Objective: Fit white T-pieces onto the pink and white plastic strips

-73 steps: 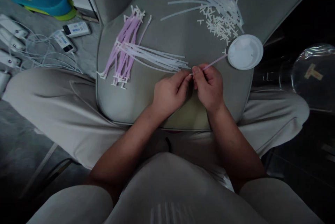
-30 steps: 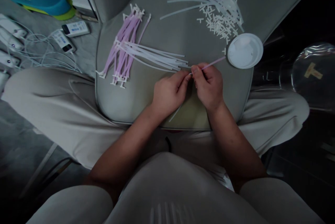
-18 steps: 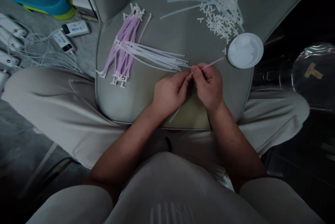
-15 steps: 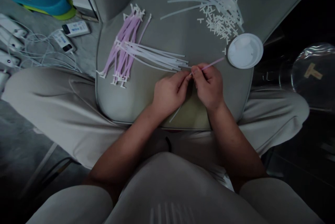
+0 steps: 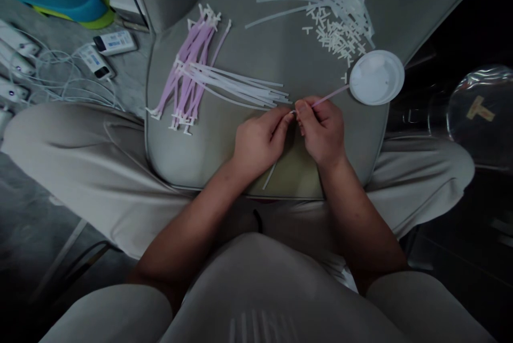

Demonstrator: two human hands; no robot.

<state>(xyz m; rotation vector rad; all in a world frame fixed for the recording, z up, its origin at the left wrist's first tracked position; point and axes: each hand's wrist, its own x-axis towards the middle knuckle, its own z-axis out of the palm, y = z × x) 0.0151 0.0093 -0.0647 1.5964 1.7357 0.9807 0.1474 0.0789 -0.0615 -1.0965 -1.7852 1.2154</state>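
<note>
Head view: the right hand (image 5: 323, 132) pinches a thin pink plastic strip (image 5: 331, 95) over the grey seat cushion (image 5: 256, 60), its tip near a round white lid (image 5: 377, 77). The left hand (image 5: 260, 142) closes on a pale strip (image 5: 269, 176), just beside the right hand.

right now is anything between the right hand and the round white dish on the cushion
Only the thin pink strip held in the right hand: it spans the gap and ends at about the rim of the round white dish. Nothing else visible sits there.
</note>
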